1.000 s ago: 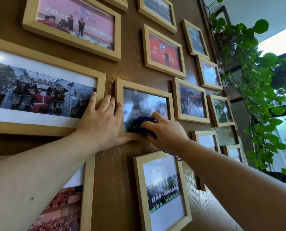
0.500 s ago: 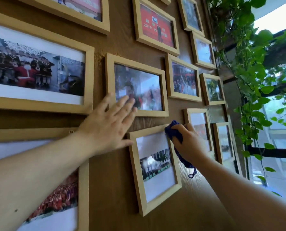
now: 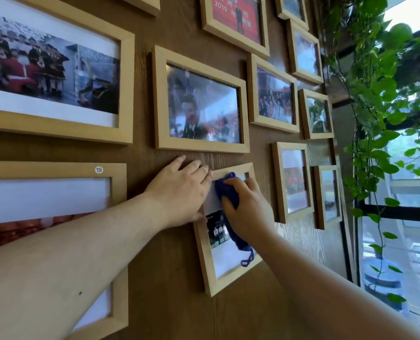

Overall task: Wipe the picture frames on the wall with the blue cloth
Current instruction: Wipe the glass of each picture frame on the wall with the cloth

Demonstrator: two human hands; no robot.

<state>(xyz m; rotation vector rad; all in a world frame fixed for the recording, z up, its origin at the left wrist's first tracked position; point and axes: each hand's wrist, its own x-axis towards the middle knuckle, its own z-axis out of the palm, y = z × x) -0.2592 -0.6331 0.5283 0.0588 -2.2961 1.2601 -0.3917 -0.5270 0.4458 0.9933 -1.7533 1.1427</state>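
Right now the person's right hand [image 3: 249, 212] has its grip closed around the blue cloth [image 3: 228, 190], pressing it flat on the glass near the top of a small wooden picture frame [image 3: 210, 271] low on the wall [image 3: 169, 303]. A bit of the cloth pokes out above the fingers, and a thin blue loop hangs down under the hand, over the white part of the photo. Just beside that grip, on its left, the left hand [image 3: 180, 192] lies open and flat, holding nothing; its fingers touch the wall and the top left corner of the same frame. Straight above both hands hangs a wider frame [image 3: 201, 146] with a photo of people in it. Far to the left of the grip there is a big frame [image 3: 57, 130] with a group photo, and under it another one with a little round sticker that says 19 [image 3: 98, 170]. To the right of the grip are more small frames, one of them tall and narrow [image 3: 279, 192]. Past those, a green leafy vine [image 3: 375, 133] hangs down by a bright window [image 3: 410, 153].
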